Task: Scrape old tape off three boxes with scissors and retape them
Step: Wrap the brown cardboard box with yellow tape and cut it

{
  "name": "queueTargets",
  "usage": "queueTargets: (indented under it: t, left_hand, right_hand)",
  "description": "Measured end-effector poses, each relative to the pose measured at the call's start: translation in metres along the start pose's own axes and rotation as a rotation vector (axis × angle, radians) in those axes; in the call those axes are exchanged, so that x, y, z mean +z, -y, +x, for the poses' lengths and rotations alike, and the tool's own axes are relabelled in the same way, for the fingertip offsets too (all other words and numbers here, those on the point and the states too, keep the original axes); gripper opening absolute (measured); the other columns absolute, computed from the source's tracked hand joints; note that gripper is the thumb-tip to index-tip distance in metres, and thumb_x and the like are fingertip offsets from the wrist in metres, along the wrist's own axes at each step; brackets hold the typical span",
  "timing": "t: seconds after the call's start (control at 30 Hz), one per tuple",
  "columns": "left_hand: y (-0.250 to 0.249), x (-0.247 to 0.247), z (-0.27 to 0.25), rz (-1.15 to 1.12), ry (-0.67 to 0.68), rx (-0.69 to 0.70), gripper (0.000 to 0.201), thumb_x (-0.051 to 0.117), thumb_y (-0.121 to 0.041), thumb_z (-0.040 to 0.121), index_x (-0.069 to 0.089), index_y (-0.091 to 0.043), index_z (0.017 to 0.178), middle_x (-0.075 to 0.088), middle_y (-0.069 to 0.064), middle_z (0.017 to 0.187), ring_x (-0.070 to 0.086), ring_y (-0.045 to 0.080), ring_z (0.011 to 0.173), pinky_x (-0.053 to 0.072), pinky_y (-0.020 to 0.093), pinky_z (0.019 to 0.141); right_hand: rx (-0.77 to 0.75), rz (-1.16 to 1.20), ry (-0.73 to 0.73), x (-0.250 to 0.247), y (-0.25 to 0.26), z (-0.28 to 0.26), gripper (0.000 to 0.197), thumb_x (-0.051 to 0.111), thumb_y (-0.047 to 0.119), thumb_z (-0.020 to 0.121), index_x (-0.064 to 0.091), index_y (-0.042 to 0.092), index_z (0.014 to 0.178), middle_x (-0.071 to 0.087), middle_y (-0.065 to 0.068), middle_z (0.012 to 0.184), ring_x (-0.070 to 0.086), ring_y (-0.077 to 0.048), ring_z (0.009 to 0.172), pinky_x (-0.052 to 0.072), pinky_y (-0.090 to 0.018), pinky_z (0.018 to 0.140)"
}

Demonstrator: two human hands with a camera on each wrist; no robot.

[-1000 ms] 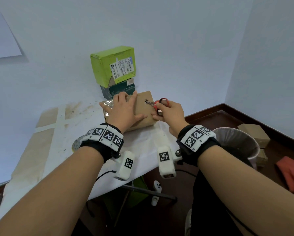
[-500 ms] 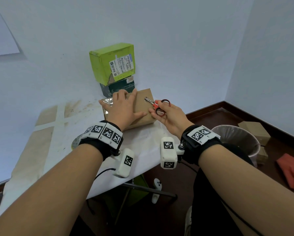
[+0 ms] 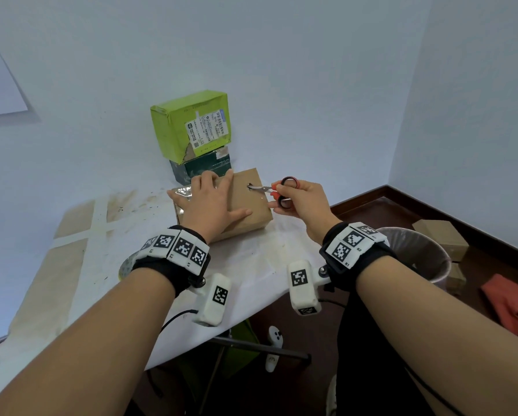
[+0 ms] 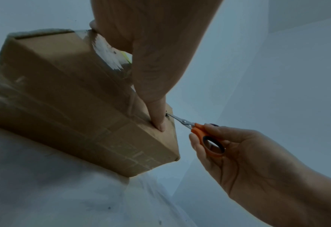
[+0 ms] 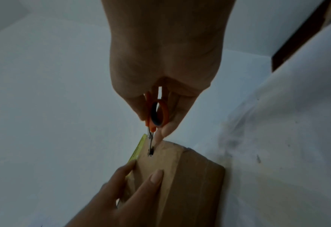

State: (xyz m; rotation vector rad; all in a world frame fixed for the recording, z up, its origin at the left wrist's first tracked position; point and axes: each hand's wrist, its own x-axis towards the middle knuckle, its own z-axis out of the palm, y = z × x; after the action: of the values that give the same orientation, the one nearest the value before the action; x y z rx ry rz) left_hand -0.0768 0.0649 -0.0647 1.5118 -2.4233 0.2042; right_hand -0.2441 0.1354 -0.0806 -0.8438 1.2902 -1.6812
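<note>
1. A printed label is being displayed on the green box; its writing cannot be read.
2. Three boxes are being counted on the table: the green box is stacked on a dark box by the wall, and a brown box is lying in front, near the table's right edge.
3. The brown box is being pressed down by the left hand, fingers flat and spread.
4. The scissors are being gripped at the orange handles by the right hand, fingers curled, blade tips touching the box top.

A flat brown cardboard box lies on the table; small orange-handled scissors touch their blade tips to its top. Behind it, a lime-green cardboard box sits on a dark green box.
</note>
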Motion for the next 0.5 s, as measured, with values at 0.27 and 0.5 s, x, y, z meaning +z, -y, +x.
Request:
queueTargets:
  t: [0.27,0.5]
  left_hand:
    - [0.0025,-0.0074,-0.0009,0.033,0.104,0.045,0.107,0.060,-0.073,0.073,0.004,-0.027,0.153,0.019,0.008,0.145,0.016,0.027,0.139,0.014,0.075,0.102]
    - [0.0094,-0.0058,-0.0037,0.129,0.169,0.132,0.123,0.068,-0.068,0.068,-0.014,-0.029,0.151,0.006,0.012,0.152,0.005,0.029,0.143,0.007,0.075,0.105]
  right_hand:
    - [-0.190,-0.284,-0.110,0.0081,0.0031,-0.0044,0.014,0.058,0.008,0.085,0.064,0.010,0.072,0.064,-0.003,0.067,0.069,-0.019,0.059,0.057,-0.027,0.062]
    - [-0.246,-0.172,-0.151,0.0029,0.0061,-0.0072,0.009,0.059,0.011,0.089,0.063,0.009,0.081,0.066,-0.005,0.075,0.069,-0.019,0.062,0.058,-0.026,0.065]
